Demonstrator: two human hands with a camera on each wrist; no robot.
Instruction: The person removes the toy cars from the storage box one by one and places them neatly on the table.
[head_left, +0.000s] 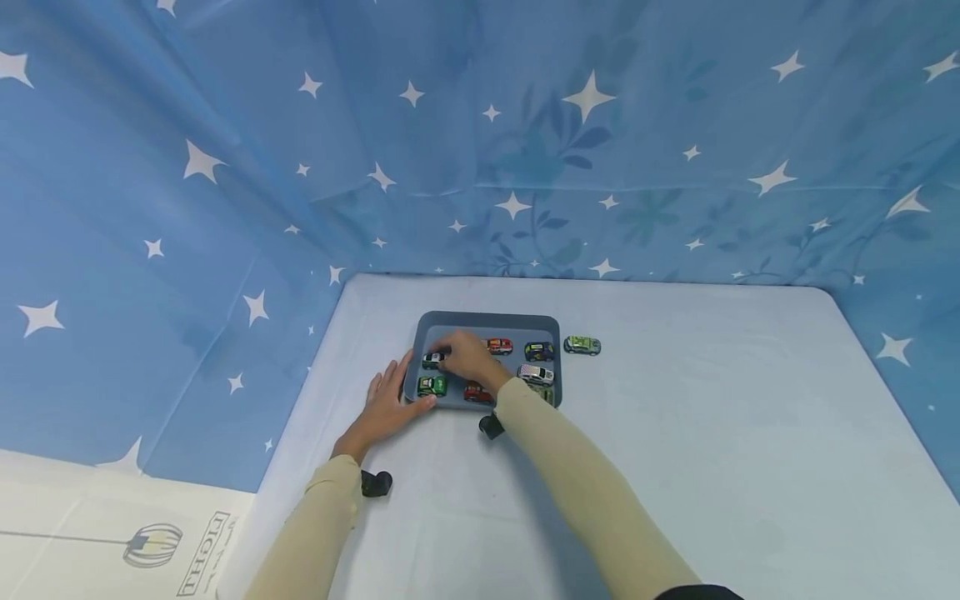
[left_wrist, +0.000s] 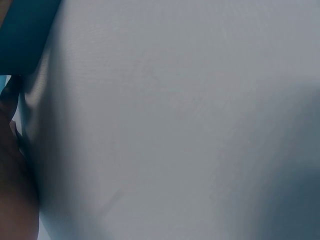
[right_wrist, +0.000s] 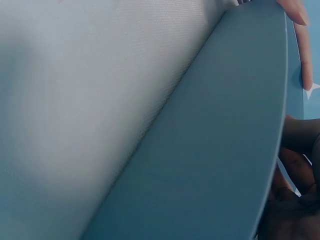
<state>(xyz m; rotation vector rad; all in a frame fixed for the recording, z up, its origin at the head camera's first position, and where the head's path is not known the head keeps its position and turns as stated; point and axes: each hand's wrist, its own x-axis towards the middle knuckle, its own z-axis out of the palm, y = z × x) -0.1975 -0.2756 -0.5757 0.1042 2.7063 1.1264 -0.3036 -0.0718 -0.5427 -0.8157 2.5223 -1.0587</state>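
Note:
Inside a grey-blue tray (head_left: pixel 487 319) on the table, my right hand (head_left: pixel 467 357) pinches a small black-and-white toy car (head_left: pixel 432 361) near the left wall. My left hand (head_left: pixel 386 408) rests at the tray's front left corner, fingers extended along the outer left side and thumb along the front edge. Below the pinched car sits a green toy car (head_left: pixel 432 386); a red one (head_left: pixel 477 392) is right of that. In the right wrist view the tray's outer wall (right_wrist: pixel 215 115) hides the cars, and curled fingers (right_wrist: pixel 297 172) show beyond it.
Along the tray's right side are a dark car (head_left: pixel 539 351), a white car (head_left: pixel 536 375) and an olive car (head_left: pixel 546 393). An orange-red car (head_left: pixel 500 346) lies near the back. Outside, a green-and-grey car (head_left: pixel 582 345) stands on the white table (head_left: pixel 712 433). Blue star-patterned curtains (head_left: pixel 450 167) border it.

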